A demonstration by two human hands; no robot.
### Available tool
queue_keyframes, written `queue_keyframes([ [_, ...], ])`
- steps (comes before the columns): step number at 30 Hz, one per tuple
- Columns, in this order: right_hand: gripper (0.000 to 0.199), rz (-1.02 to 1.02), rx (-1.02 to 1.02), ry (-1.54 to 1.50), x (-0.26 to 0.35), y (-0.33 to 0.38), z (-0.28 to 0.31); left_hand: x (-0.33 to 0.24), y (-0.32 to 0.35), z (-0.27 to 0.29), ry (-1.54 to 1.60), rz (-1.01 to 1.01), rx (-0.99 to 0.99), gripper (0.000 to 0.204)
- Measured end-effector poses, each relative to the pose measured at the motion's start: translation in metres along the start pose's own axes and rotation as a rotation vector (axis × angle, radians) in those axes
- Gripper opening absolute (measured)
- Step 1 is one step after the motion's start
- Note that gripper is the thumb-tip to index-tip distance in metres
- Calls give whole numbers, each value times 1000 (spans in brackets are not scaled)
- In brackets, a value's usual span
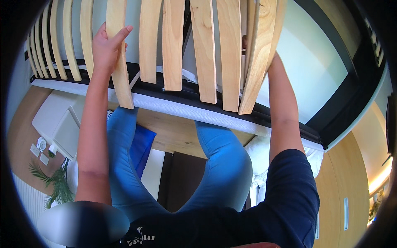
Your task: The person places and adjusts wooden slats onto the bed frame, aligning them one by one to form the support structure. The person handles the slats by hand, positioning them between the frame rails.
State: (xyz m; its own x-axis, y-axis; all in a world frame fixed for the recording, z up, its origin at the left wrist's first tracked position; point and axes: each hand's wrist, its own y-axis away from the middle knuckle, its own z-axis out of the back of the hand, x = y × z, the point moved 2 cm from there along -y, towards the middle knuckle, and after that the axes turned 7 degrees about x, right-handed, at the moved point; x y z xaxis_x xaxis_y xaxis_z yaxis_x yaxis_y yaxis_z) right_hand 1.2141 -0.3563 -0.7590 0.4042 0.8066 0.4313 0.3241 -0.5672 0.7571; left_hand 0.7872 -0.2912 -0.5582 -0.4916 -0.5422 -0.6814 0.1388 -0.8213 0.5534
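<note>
A curved pale wooden bed slat (118,70) is gripped by my left hand (108,47), with the thumb across its front and the fingers round its edges. Its lower end overlaps the near side of the black bed frame (153,87). Farther right, my right hand (276,62) is wrapped round a group of overlapping slats (258,62). Most of that hand is hidden behind the wood; a fingertip shows in the gap on the left side. Between my hands, several loose-looking slats (204,53) lie at uneven angles, their near ends resting over the frame edge.
At the left, more slats (70,45) stand in a regular row. A white bedside cabinet (58,115) and a green plant (58,182) are beyond my left arm. Below are a blue bag-like item (142,146) and white bedding (258,159); wooden cabinet doors (343,182) line the right.
</note>
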Motion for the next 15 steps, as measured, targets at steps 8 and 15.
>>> queue_keyframes([
  [8, 83, 85, -34, 118, 30, 30, -7, 2, -1, 0, 4, -34, 5, 38],
  [15, 79, 21, 36, 276, 71, 30, -5, 7, -6, -1, 12, -47, 25, 41],
])
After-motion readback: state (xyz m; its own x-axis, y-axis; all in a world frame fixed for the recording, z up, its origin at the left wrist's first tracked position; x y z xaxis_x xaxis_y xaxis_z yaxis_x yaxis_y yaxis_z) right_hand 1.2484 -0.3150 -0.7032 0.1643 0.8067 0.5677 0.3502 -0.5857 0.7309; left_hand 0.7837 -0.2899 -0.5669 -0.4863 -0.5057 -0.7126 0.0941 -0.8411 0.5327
